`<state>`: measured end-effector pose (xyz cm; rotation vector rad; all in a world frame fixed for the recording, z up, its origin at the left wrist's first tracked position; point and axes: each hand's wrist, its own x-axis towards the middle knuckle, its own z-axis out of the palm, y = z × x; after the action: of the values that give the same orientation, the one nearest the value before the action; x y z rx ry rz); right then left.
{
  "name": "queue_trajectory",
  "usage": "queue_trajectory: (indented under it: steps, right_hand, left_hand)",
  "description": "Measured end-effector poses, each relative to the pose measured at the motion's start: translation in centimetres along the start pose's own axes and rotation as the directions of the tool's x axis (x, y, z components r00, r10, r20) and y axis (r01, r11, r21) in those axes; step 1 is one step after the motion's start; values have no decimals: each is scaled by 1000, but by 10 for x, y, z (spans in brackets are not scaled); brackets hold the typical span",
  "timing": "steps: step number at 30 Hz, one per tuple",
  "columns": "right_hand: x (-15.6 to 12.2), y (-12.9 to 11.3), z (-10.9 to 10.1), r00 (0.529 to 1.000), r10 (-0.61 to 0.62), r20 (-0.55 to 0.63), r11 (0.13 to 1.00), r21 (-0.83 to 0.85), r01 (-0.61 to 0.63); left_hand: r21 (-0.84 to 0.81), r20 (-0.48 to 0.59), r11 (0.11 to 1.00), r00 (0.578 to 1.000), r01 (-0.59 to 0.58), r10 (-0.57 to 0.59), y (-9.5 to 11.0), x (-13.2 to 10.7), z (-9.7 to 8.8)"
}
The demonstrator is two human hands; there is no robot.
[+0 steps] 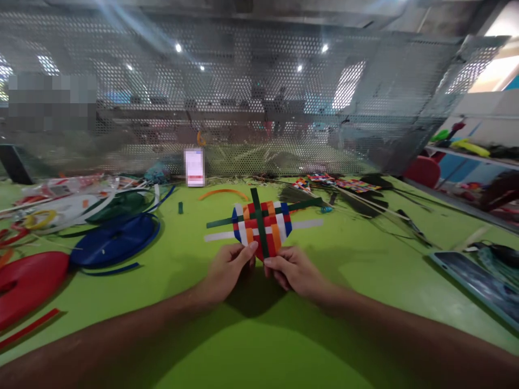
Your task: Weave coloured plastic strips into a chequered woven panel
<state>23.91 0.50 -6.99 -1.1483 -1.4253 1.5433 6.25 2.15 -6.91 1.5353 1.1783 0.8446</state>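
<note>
Pinching the lower edge of a woven piece (272,222) from either side, the left fingers (245,253) and right fingers (277,263) hold it up in front, thumbs on the near face. Flat, ribbon-like strips in red, white, orange and blue interlace into a checkered, rounded shape with angled corners. A dark green strip (260,219) stands upright down its middle, and loose green and greyish-white ends jut out at both sides. Beneath the fingers lies a smooth, lime-green table (365,335). Well left of them are a flat, tightly wound blue coil (117,240) and a red coil (38,283); beyond them curves a thin orange strip (224,192). Far right rests a slab-like phone (474,286).
</note>
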Motion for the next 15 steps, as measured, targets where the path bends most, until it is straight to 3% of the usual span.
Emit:
queue_trajectory:
  steps: [11, 15]
  right_hand:
    - [0, -3, -9, 990, 38, 138, 997, 66, -47]
    - [3, 0, -13, 982, 43, 183, 984, 165, -74]
  left_hand:
    - [23, 63, 998, 996, -60, 58, 2, 0, 0]
    - [-6, 68, 997, 995, -72, 73, 1, 1, 1]
